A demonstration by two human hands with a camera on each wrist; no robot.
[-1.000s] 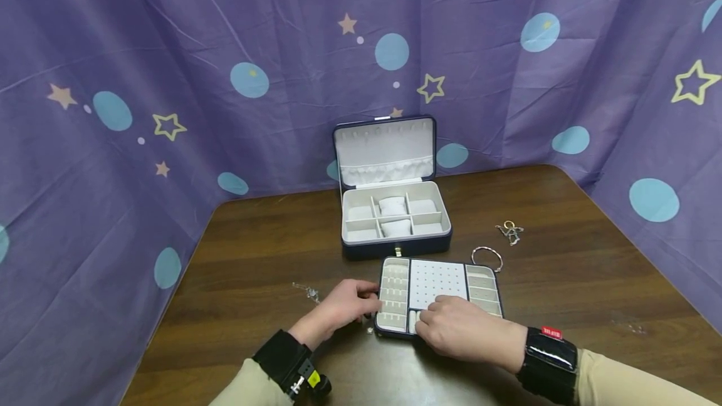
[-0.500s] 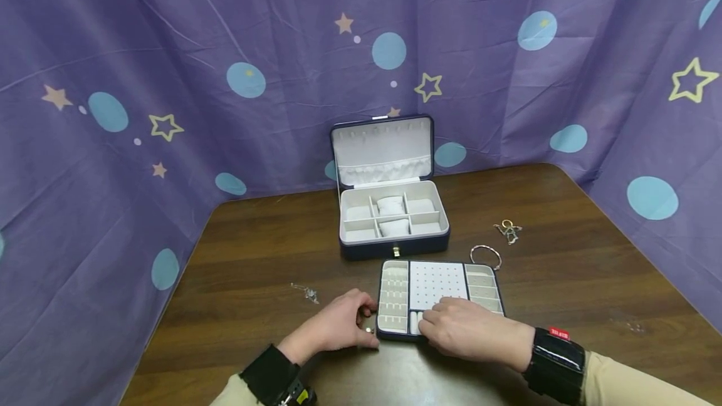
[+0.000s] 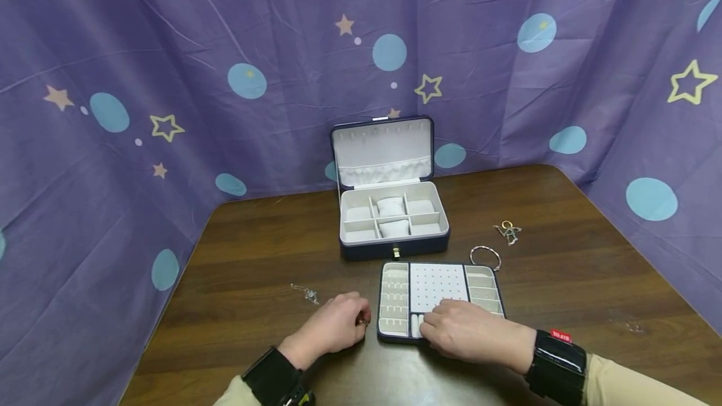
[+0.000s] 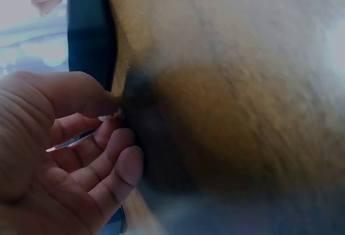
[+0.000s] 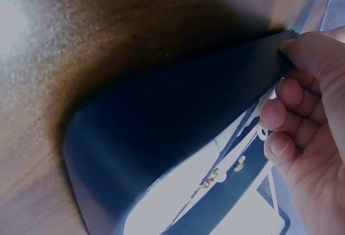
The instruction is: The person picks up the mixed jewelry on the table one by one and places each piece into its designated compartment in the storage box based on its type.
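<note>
**One small piece in a pinch, one tray in a grip**

On the table (image 3: 254, 243) are one divided tray (image 3: 393, 296) and one open box (image 3: 366, 250) with six compartments, two bearing white cushions (image 3: 392, 207). Loose jewellery counts one pendant chain (image 3: 311, 295), one bracelet (image 3: 485, 247) and one cluster (image 3: 510, 232) with a gold-coloured ring.

The left hand (image 3: 329, 327) pinches a small pale piece (image 4: 111, 116) at its 3 o'clock; fingers hide most of it, so its kind cannot be told. Just beyond, also at 3 o'clock, is the tray.

The right hand (image 3: 465, 334) grips the tray's 6 o'clock edge, thumb against the outer wall, covering part of the near row.

From the tray, the box stands at 11 o'clock; bracelet and, farther out, cluster lie between 1 and 2. The chain is at the left hand's 11 o'clock.
</note>
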